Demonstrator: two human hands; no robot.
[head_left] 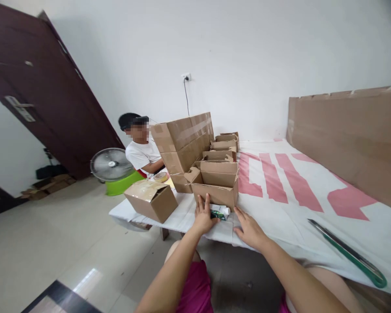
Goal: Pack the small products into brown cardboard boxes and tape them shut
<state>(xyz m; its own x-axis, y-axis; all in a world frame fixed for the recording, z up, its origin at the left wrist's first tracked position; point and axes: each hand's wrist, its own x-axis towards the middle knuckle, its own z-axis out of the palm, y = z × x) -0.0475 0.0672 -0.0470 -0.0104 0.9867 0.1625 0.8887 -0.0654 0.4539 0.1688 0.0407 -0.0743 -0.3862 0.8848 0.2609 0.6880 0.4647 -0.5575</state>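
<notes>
Flanking one tube [220, 212] at lower centre, the left hand [202, 220] and right hand [250, 230] spread unclenched fingers; one green-handled tool [349, 254] lies lower right.

Through my single head-worn view, I look forward and down across the tabletop [293, 226], with the nearest open box [223, 193] close, just below centre. The white wall [241, 56] backs the wide scene; the door [48, 87] leans at upper left.
</notes>
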